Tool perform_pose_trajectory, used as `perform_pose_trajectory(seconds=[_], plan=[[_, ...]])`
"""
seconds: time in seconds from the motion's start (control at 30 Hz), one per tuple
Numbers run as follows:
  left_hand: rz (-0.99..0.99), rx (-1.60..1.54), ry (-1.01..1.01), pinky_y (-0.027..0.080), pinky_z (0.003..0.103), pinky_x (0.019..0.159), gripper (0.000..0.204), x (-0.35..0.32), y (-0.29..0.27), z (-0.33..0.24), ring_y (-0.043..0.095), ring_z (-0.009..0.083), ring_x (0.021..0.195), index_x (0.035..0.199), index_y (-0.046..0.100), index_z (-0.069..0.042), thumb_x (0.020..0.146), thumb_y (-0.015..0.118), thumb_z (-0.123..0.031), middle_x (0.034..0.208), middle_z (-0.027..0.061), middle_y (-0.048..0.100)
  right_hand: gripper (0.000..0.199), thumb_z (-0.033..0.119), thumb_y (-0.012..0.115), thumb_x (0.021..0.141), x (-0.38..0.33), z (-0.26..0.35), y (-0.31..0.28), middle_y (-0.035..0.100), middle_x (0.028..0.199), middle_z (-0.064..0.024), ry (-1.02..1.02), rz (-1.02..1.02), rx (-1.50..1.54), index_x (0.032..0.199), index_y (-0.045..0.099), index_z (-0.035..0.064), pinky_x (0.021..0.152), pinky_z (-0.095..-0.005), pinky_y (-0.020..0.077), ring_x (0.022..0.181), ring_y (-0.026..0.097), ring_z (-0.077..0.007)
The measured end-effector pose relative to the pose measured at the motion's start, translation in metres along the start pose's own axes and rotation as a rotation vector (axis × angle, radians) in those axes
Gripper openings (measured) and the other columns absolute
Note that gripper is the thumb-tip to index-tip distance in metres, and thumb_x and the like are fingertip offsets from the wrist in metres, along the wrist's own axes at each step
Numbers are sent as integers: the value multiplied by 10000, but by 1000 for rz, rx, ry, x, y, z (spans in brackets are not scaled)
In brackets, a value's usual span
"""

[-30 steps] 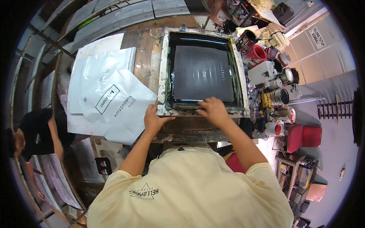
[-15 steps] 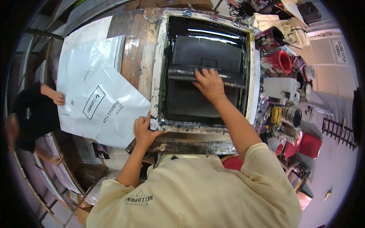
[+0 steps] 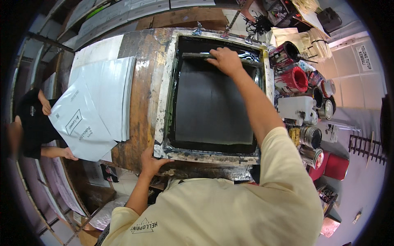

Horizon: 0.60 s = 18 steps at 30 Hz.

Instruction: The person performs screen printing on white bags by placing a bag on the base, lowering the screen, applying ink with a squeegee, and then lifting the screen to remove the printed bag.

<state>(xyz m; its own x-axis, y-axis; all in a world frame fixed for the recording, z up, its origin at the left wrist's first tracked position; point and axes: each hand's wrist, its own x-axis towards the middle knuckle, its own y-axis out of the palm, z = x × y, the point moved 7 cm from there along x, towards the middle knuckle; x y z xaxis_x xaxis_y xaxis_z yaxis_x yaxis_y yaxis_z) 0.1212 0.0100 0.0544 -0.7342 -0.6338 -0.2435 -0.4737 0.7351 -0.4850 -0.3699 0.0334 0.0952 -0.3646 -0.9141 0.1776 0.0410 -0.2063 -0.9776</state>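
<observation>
Change: right hand [image 3: 225,60] has carried the squeegee [image 3: 197,55] from mid-screen to the far end of the screen frame [image 3: 162,110].
Right grip: fingers closed over the squeegee bar, palm down; the bar runs crosswise and sticks out to the left of the hand.
Left grip: left hand [image 3: 152,160] pressed on the frame's near-left corner, thumb on top; fingers underneath apparently curled, view poor.
Screen: dark mesh [image 3: 211,106], lying flat on the stained wooden table [image 3: 141,98].
Left of frame: white printed bags [image 3: 94,106], a co-worker's hand [image 3: 69,155] at their edge.
Right of frame: paint cans [image 3: 293,78].
</observation>
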Motion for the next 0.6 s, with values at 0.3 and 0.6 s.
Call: perform_pose_trajectory(seconds=[0.3,0.6], plan=[[35,-263,-62,557,345,901,653,-6,-12,-45,720,182,956,1248,684,25,682,976,-121,1051,106,780,373,457,692,956,-198,169,-78,683,986,-131,93,184,106,1055,630,102,760,-483,581,975,688,-355],[-189,-559,401,548,338,895,529,21,-68,-191,682,166,983,1303,629,18,876,879,-171,1131,98,722,348,383,692,902,-178,213,-269,637,921,-112,83,-262,-114,1023,627,63,846,-487,460,942,636,-332]])
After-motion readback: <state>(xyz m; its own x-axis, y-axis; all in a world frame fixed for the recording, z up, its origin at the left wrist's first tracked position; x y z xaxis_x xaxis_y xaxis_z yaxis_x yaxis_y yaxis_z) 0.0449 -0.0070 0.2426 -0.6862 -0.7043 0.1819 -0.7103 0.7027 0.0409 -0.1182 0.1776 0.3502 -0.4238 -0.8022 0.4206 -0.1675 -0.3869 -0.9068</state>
